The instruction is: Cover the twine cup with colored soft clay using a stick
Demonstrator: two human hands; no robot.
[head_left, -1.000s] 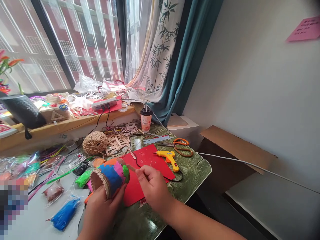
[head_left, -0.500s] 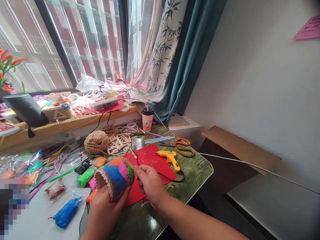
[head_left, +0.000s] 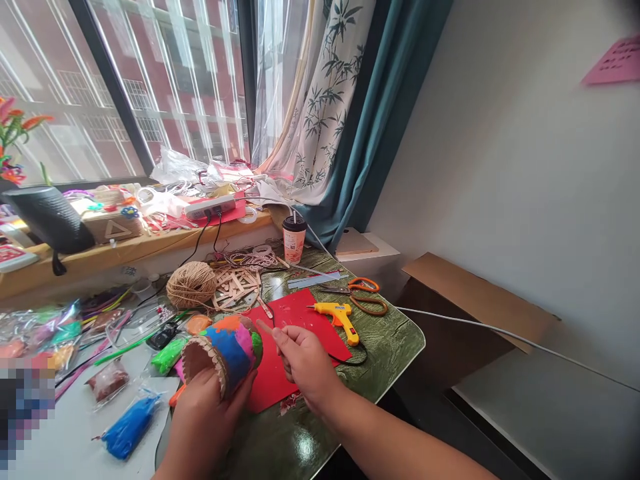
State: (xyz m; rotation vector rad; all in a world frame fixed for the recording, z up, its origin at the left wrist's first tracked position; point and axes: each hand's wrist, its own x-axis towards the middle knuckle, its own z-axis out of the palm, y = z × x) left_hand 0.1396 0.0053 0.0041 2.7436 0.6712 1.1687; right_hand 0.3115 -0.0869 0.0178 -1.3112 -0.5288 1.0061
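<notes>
My left hand (head_left: pixel 207 413) is wrapped round a clay-covered cup (head_left: pixel 233 353), tipped on its side with its open mouth toward the lower left. Patches of blue, orange, pink, green and brown modelling clay coat its outside, and a braided trim edges the mouth. Between thumb and fingers of my right hand (head_left: pixel 300 360) is a flat wooden craft stick (head_left: pixel 265 327). Its tip points at the cup's base end, a small gap away from the clay. Under both hands lies a red sheet (head_left: pixel 295 313) on the green table.
A yellow glue gun (head_left: pixel 340 317) rests on the red sheet, with orange-handled scissors (head_left: pixel 367 297) behind it. Farther back are a twine ball (head_left: pixel 191 285), loose wooden sticks (head_left: pixel 237 287) and a lidded paper cup (head_left: pixel 294 241). Bagged blue clay (head_left: pixel 131 427) lies at left.
My right hand has drawn the craft stick slightly right, off the clay it was touching. My left hand and the cup have shifted a little left.
</notes>
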